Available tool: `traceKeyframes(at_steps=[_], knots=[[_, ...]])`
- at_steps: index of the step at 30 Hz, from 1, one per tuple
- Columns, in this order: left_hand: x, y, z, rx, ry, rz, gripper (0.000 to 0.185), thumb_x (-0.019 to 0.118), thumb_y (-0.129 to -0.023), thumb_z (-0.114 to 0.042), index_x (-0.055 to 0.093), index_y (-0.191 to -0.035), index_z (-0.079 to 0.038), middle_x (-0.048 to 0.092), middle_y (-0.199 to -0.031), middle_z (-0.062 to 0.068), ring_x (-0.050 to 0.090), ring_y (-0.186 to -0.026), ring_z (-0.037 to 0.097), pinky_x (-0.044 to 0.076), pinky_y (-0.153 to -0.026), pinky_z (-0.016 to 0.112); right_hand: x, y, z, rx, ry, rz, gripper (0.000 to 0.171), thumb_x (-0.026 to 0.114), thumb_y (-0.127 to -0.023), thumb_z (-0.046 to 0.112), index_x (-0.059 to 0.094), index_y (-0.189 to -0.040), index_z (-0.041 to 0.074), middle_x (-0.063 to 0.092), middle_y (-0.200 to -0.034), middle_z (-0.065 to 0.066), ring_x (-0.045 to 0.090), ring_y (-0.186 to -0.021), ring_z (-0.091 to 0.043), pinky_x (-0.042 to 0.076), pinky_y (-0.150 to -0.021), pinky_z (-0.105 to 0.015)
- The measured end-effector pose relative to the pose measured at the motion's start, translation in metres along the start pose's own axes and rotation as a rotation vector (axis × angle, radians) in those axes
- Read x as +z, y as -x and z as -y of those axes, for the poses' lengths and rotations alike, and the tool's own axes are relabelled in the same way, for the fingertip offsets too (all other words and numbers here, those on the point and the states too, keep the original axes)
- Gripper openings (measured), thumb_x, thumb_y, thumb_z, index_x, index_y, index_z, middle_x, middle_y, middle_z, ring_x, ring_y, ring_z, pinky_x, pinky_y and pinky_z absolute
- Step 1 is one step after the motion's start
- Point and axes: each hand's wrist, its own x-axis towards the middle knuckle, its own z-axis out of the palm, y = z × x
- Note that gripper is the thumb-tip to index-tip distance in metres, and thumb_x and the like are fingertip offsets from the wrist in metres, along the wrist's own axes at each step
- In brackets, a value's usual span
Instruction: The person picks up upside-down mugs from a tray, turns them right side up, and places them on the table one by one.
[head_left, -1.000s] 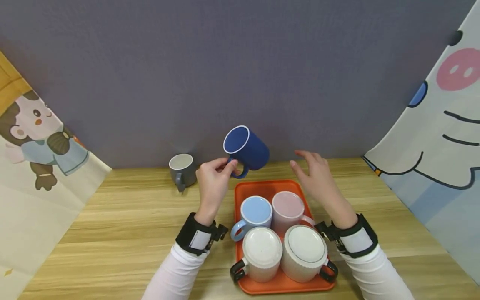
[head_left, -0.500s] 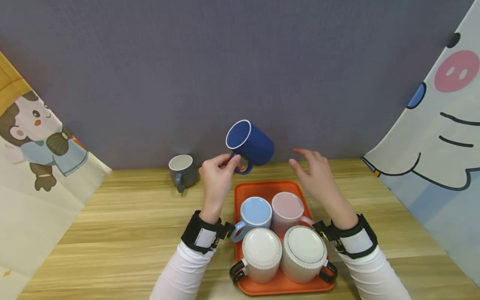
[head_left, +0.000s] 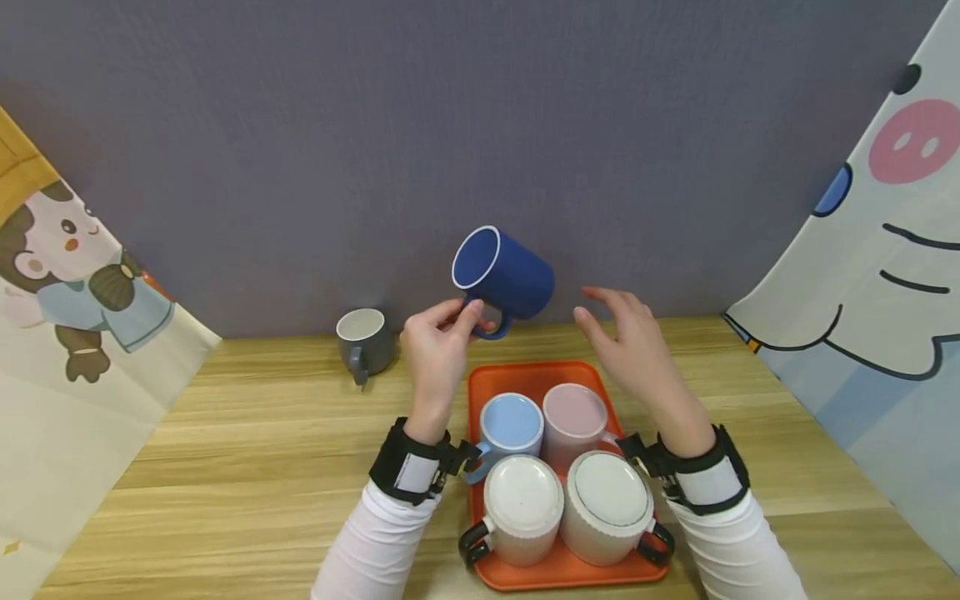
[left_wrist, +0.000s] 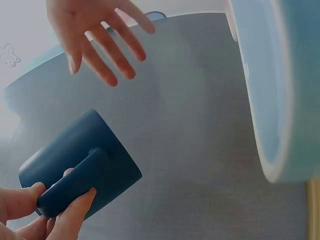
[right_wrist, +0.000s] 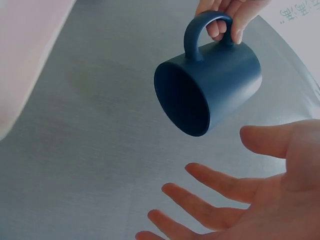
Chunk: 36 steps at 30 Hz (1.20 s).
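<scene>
My left hand (head_left: 438, 346) pinches the handle of a dark blue mug (head_left: 517, 279), holding it in the air beyond the tray. The mug is tilted, its white-rimmed mouth facing up and to the left in the head view. Spread fingers and a raised thumb show on my right hand (right_wrist: 280, 185), which hangs to the right of the mug without touching it. Below, on an orange tray (head_left: 498, 379), a light blue mug (head_left: 512, 421) and a pink mug (head_left: 575, 410) stand upside down. Two white mugs with black handles, left (head_left: 523, 496) and right (head_left: 610, 493), also stand bottom up there.
A grey mug (head_left: 365, 343) stands upright on the wooden table (head_left: 262, 467), left of the tray and close to the grey back panel (head_left: 375, 167). Printed cloths hang at the left (head_left: 90, 275) and right (head_left: 862, 300) sides.
The left hand has lifted the blue mug higher and carried it slightly right. My right hand has risen a little, its fingers still apart from the mug.
</scene>
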Motion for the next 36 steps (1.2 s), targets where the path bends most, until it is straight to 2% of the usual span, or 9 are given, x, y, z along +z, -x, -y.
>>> traceKeyframes(at_steps=[9,13,20,25,32,36], knots=[[0.007,0.001,-0.003,-0.003,0.156,-0.008,0.018,0.068,-0.085,-0.004,0.069,-0.092,0.012,0.067,-0.078,0.029,0.071,-0.065,0.027,0.057,-0.066,0.032,0.001,-0.001,0.009,0.004,-0.011,0.010,0.046,0.050,-0.098,0.031,0.049,-0.134,0.002,0.047,-0.137,-0.024,0.040,-0.125,-0.044,0.030,-0.103,-0.058],[0.011,0.001,-0.005,-0.021,0.180,-0.010,0.016,0.068,-0.085,-0.004,0.070,-0.090,0.011,0.066,-0.078,0.031,0.070,-0.065,0.028,0.058,-0.066,0.034,0.001,-0.001,0.013,0.004,-0.026,0.016,0.047,0.049,-0.098,0.033,0.049,-0.134,0.002,0.048,-0.136,-0.022,0.042,-0.125,-0.043,0.031,-0.103,-0.058],[0.021,0.002,-0.006,-0.044,0.251,-0.021,0.017,0.067,-0.086,-0.004,0.069,-0.090,0.012,0.067,-0.074,0.028,0.070,-0.063,0.026,0.057,-0.067,0.042,0.005,-0.003,0.017,0.008,-0.050,0.061,0.049,0.048,-0.099,0.036,0.050,-0.132,0.001,0.054,-0.133,-0.018,0.048,-0.124,-0.036,0.037,-0.102,-0.053],[0.026,0.002,-0.007,-0.072,0.297,-0.015,0.018,0.067,-0.087,-0.005,0.068,-0.091,0.013,0.067,-0.074,0.028,0.069,-0.063,0.025,0.058,-0.067,0.040,0.010,-0.002,0.020,0.046,-0.062,0.112,0.050,0.048,-0.098,0.040,0.052,-0.131,0.003,0.059,-0.127,-0.016,0.054,-0.117,-0.033,0.043,-0.098,-0.051],[0.032,0.006,-0.010,-0.084,0.366,-0.019,0.020,0.066,-0.088,-0.006,0.068,-0.089,0.014,0.067,-0.070,0.018,0.069,-0.063,0.023,0.056,-0.072,0.048,0.018,-0.003,0.022,0.077,-0.063,0.135,0.047,0.048,-0.098,0.039,0.055,-0.128,0.003,0.066,-0.115,-0.014,0.062,-0.098,-0.030,0.050,-0.086,-0.046],[0.036,0.009,-0.012,-0.090,0.362,-0.013,0.022,0.066,-0.088,-0.009,0.068,-0.089,0.013,0.068,-0.071,0.018,0.070,-0.065,0.022,0.057,-0.070,0.042,0.020,-0.003,0.021,0.081,-0.092,0.151,0.047,0.045,-0.099,0.042,0.058,-0.123,0.003,0.068,-0.109,-0.013,0.063,-0.095,-0.028,0.051,-0.084,-0.045]])
